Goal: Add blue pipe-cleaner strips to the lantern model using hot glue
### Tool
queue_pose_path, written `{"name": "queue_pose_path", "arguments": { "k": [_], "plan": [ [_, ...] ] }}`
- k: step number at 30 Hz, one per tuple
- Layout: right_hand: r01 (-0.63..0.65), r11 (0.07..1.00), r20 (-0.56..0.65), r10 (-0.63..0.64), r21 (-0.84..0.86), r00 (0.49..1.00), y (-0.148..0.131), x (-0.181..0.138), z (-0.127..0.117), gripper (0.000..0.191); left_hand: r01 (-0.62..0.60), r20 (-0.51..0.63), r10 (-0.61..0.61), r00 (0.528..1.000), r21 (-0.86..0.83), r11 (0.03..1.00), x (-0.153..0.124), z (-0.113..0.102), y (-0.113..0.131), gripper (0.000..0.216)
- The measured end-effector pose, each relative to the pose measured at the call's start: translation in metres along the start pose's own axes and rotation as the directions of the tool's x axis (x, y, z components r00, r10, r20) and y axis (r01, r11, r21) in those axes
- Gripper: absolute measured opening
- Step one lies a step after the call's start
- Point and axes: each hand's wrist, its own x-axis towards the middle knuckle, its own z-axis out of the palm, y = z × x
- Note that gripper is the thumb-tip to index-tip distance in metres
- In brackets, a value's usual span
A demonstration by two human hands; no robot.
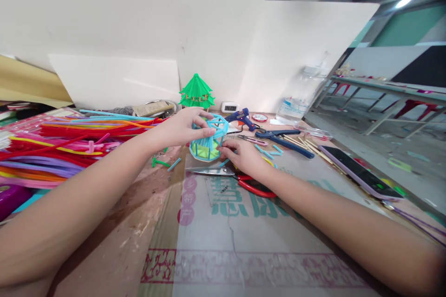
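Observation:
A small light-blue pavilion-like model (205, 151), which looks made of pipe cleaners with a yellow-green floor, stands above the front mat. My left hand (190, 127) grips its upper blue frame, thumb in front and fingers behind. At the model's right side, my right hand (240, 153) has its fingertips pinched together beside a short blue post. Whatever lies between those fingertips is too small to make out. Just under my right hand lie red-handled scissors (251, 183), blades pointing left. Behind the model rises a green tiered roof (197, 92).
Bundled colourful pipe cleaners (69, 146) cover the left side. A blue glue gun (244, 118), blue-handled cutters (285, 139), a small digital clock (230, 107) and a phone (358, 171) lie behind and to the right. A clear plastic jug (296, 97) stands by the white board.

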Motion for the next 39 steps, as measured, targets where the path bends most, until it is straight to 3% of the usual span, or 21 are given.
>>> {"name": "queue_pose_path", "arguments": {
  "k": [15,18,23,25,27,30,33,36,39],
  "plan": [
    [0.002,1.000,0.000,-0.002,0.010,1.000,0.001,-0.001,0.003,0.025,-0.009,0.004,0.009,1.000,0.002,1.000,0.000,0.000,-0.002,0.038],
    [0.017,1.000,-0.046,-0.018,-0.006,0.999,0.004,0.000,0.002,0.027,-0.018,0.010,0.018,1.000,0.010,1.000,0.000,0.000,-0.003,0.037],
    [-0.022,0.993,-0.195,0.044,0.115,0.980,0.003,0.010,-0.035,0.036,-0.054,-0.039,0.058,0.998,0.107,0.993,0.003,0.001,-0.010,0.041],
    [-0.049,0.984,-0.232,0.088,0.169,0.969,0.002,0.014,-0.060,0.027,-0.064,-0.042,0.072,0.997,0.156,0.986,0.003,0.002,-0.012,0.044],
    [-0.104,0.979,-0.180,0.136,0.178,0.974,0.003,0.016,-0.083,0.016,-0.053,-0.043,0.062,0.997,0.184,0.981,0.003,0.001,-0.012,0.046],
    [-0.135,0.990,-0.052,0.136,0.030,0.989,0.008,0.011,-0.107,0.011,-0.001,-0.066,0.016,0.998,0.211,0.977,0.001,0.000,-0.010,0.049],
    [-0.148,0.933,0.037,0.169,-0.327,0.985,0.014,0.003,-0.118,0.011,0.031,-0.079,-0.015,0.997,0.211,0.977,0.000,-0.001,-0.008,0.051],
    [-0.194,0.768,0.152,0.354,-0.611,0.923,0.020,-0.003,-0.120,0.015,0.054,-0.071,-0.041,0.997,0.201,0.978,0.000,-0.005,-0.004,0.050],
    [-0.189,0.689,0.222,0.461,-0.699,0.859,0.026,-0.005,-0.116,0.019,0.076,-0.082,-0.061,0.995,0.194,0.978,-0.001,-0.010,0.001,0.048]
  ]
}}
